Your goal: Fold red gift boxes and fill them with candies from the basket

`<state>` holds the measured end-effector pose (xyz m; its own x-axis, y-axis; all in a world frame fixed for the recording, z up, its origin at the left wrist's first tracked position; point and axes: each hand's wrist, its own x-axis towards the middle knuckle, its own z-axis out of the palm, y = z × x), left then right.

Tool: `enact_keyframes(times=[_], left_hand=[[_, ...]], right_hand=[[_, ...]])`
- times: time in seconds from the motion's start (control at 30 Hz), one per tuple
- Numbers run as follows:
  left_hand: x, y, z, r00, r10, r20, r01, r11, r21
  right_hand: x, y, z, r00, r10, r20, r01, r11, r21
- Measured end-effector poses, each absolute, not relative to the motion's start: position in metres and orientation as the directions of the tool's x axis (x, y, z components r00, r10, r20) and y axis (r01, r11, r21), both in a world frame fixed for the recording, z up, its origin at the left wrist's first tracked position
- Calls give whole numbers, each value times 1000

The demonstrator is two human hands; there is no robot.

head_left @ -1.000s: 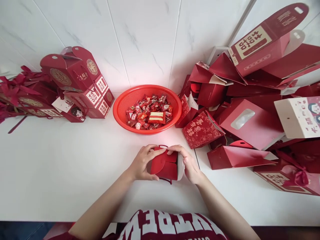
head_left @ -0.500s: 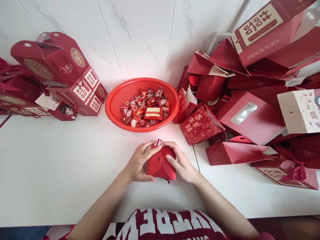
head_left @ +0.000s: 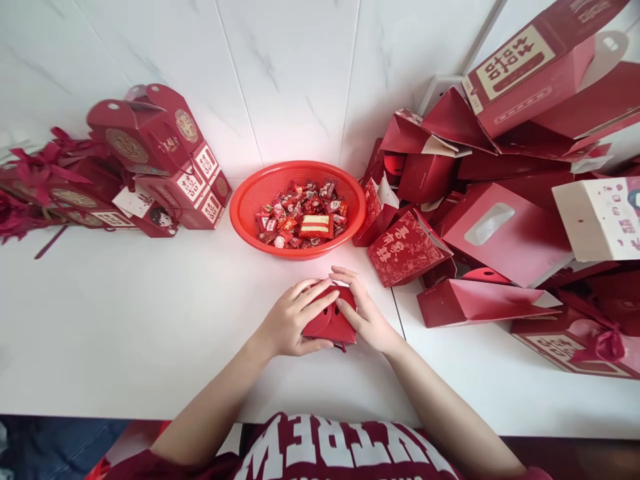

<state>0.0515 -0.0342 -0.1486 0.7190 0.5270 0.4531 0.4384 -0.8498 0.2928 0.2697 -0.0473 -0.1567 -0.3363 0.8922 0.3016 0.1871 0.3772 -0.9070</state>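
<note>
A small red box (head_left: 341, 327) with curved top flaps and round holes stands on the white table near the front. My left hand (head_left: 295, 320) wraps its left side, with fingers lying over the top flap. On the right side my right hand (head_left: 366, 313) presses against it, thumb on the top. A dark red cord end pokes out below the box. Just behind my hands is a red oval basket (head_left: 240, 230) holding wrapped candies (head_left: 295, 213) and one larger red and cream packet (head_left: 317, 226).
Stacked red gift boxes (head_left: 185, 190) with ribbons stand at the left by the marbled wall (head_left: 300, 80). A large heap of red boxes (head_left: 505, 233) fills the right. The table's front edge runs near my body.
My left fingers have moved up and right over the box's top. The flaps lie lower, and the box looks flatter on top. The view has shifted left.
</note>
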Motion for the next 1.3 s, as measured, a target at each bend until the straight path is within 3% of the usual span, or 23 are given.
enact_keyframes(times=[0.2, 0.3, 0.37, 0.43, 0.53, 0.67, 0.87, 1.3], left_hand=[[52, -64, -126, 723, 604, 334, 555, -797, 239], [34, -81, -121, 639, 708, 300, 692, -700, 178], [9, -85, -121, 434, 849, 301, 871, -481, 101], [-26, -76, -123, 82, 924, 372, 995, -98, 25], [-87, -40, -125, -268, 840, 471, 956, 292, 24], [-145, 27, -125, -268, 876, 401, 963, 259, 79], [-164, 91, -128, -329, 844, 424, 944, 296, 144], [-187, 81, -133, -312, 857, 411, 949, 299, 97]], right_hand=[[265, -58, -157, -358, 906, 225, 132, 288, -949], [267, -61, -156, -352, 908, 229, 78, 272, -959], [269, -60, -156, -317, 919, 236, 66, 269, -961], [270, -58, -158, -264, 939, 219, 78, 247, -966], [270, -56, -162, -206, 964, 171, 106, 195, -975], [268, -57, -163, -175, 975, 139, 165, 168, -972], [267, -55, -162, -169, 978, 126, 231, 163, -959], [269, -52, -174, -168, 983, 72, 329, 124, -936]])
